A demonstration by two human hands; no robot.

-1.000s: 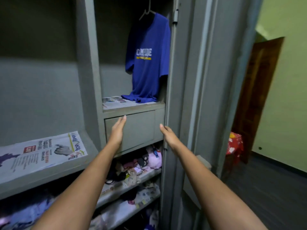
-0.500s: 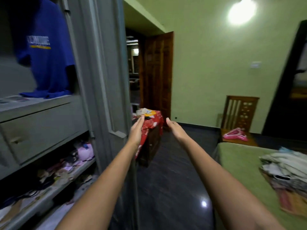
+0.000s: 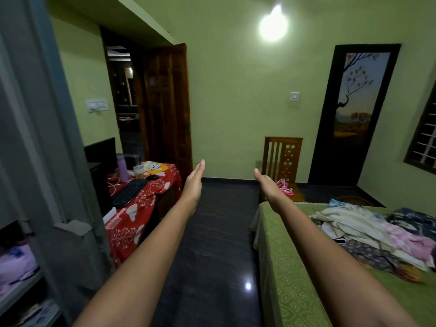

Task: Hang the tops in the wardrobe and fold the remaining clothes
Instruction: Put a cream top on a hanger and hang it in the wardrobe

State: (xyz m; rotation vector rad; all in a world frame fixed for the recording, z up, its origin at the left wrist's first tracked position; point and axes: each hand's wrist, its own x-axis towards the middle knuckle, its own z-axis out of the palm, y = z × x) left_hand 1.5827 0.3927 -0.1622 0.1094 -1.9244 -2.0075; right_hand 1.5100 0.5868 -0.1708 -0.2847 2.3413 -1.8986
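While both arms reach forward over the dark floor, neither hand holds anything. Far left of the left hand: grey wardrobe [image 3: 47,161], door edge in view, folded items blurred on its lower shelves. Just left of that hand, a table under a red floral cloth [image 3: 132,223] carries a black keyboard [image 3: 128,192]. Left hand [image 3: 194,182]: fingers straight, together, empty. Right hand [image 3: 267,185]: fingers extended, empty. Beyond the right hand, pink hangers [image 3: 286,187] on a wooden chair [image 3: 282,154]. Right of it, the clothes pile [image 3: 377,237] lies on the green bed [image 3: 295,279].

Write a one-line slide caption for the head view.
Both hands, left and right, open and empty, toward clothes pile on bed.
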